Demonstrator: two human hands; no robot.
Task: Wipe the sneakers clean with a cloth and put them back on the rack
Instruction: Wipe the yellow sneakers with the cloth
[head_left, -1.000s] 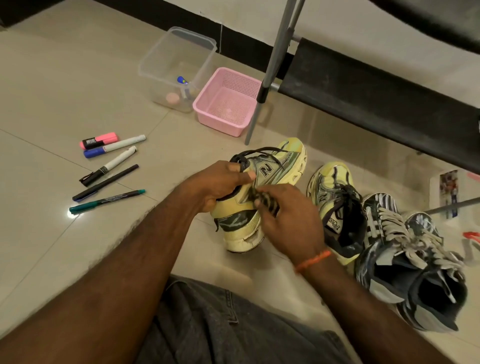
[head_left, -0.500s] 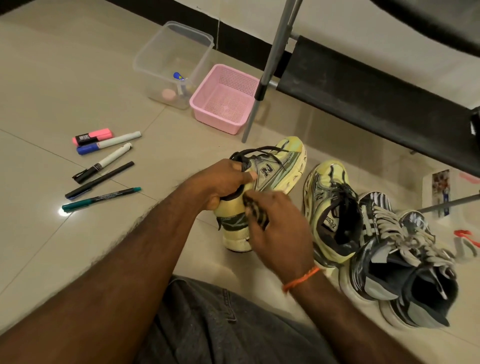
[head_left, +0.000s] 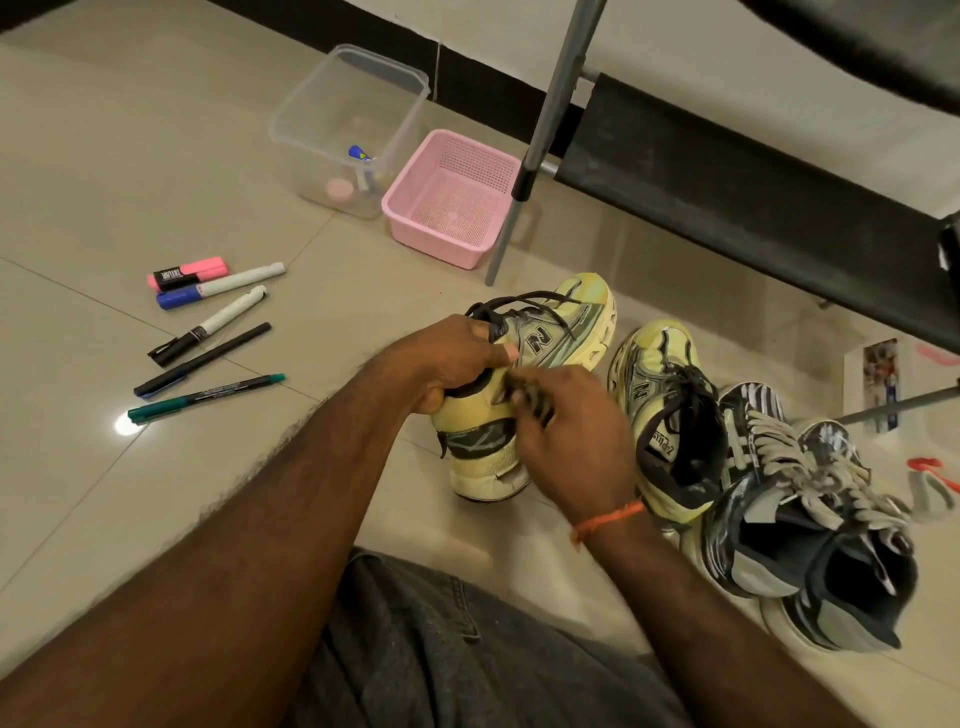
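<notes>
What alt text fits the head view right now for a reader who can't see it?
The left hand grips a yellow sneaker by its collar while the right hand rubs a dark cloth on its heel. Its mate and two dark sneakers lie right; pens lie left.

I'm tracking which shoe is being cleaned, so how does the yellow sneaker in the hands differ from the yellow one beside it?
The held yellow sneaker is gripped at its collar by the left hand, while the right hand rubs a dark cloth on its heel; the other yellow sneaker lies untouched against the dark sneakers. Both share pale yellow uppers, black laces and an N logo.
</notes>
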